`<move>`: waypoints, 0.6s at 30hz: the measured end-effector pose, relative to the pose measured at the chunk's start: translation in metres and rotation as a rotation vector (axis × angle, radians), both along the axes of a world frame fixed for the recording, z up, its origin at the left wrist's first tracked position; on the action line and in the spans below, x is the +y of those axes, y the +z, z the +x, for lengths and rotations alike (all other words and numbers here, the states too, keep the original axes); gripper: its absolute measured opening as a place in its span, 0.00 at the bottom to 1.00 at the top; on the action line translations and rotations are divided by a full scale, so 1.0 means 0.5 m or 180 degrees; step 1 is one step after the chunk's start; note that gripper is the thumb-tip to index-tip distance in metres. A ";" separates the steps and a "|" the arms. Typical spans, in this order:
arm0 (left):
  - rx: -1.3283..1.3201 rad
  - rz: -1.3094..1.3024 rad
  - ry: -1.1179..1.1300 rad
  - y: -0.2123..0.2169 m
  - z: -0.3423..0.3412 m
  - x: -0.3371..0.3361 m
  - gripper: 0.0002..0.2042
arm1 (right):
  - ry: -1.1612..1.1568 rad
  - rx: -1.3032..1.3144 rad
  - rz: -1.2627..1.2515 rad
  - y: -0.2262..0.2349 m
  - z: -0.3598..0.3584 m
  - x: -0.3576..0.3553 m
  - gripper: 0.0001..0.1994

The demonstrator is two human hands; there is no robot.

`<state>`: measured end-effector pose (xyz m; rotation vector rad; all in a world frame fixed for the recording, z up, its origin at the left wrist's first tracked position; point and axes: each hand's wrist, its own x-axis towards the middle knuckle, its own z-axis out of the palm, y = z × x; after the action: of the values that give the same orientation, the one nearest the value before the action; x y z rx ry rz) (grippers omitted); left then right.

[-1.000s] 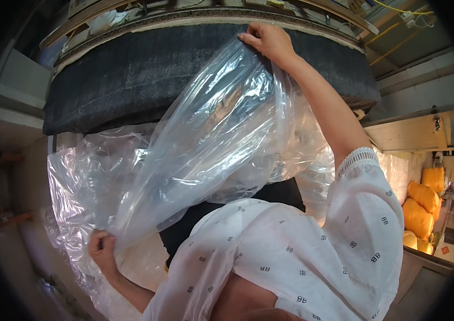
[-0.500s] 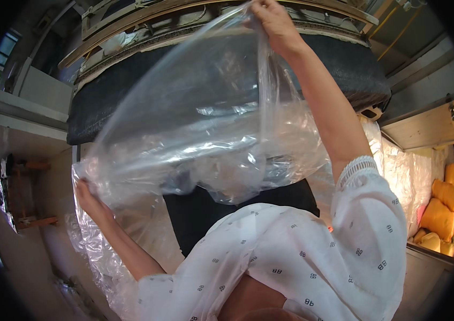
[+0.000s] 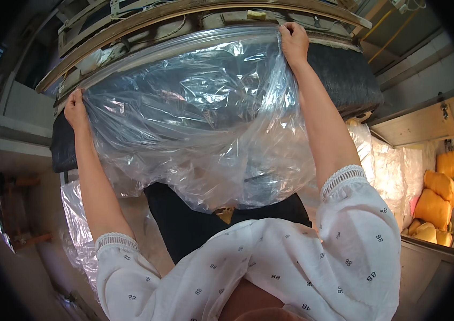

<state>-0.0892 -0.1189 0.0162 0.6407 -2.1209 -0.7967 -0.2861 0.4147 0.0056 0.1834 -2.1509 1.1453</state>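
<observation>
- Left hand [image 3: 77, 111]: fingertips pinched on the far edge of the clear plastic sheet [image 3: 200, 101], at its left
- Right hand [image 3: 294, 45]: thumb and fingers closed on the same edge, farther right, with folds gathered below
- The sheet spans both hands over a black cover [image 3: 339, 75], its near part bunched above the dark trousers [image 3: 176, 219]
- Thin film could slip from the left pinch, since only the fingertips appear to hold it
- Uneven pull might stretch or tear it near the right hand, where the creases converge
- Loose folds could catch at the lap or trap wrinkles, because the near part hangs slack
- The far edge might snag on the wooden rail [image 3: 353, 20], which lies close beyond
- Count: two hands, one sheet gripped, its layers impossible to tell; one black cover, one yellow block [image 3: 256, 15] beyond it
- Farther right, three orange bundles [image 3: 433, 208] stacked; paler yellow pieces [image 3: 425, 232] below, too crowded to count
</observation>
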 end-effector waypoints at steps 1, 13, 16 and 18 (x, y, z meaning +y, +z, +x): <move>0.0050 0.0013 -0.0035 -0.005 -0.014 -0.013 0.15 | -0.0118 -0.0083 0.0148 -0.001 -0.002 -0.005 0.11; -0.0163 -0.0016 0.0227 0.007 -0.079 -0.019 0.18 | -0.0905 -0.0472 0.0419 0.020 0.013 -0.021 0.15; -0.0184 -0.0350 0.0376 -0.009 -0.076 -0.043 0.18 | -0.1112 -0.0447 0.0245 0.014 0.004 -0.020 0.14; -0.0180 0.0550 0.0178 -0.007 -0.071 -0.042 0.18 | -0.1050 -0.0425 0.0166 0.015 0.001 -0.016 0.14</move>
<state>-0.1247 -0.1398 0.0128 0.8184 -2.0901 -0.9477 -0.2858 0.4067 0.0130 -0.2245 -2.2243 0.9330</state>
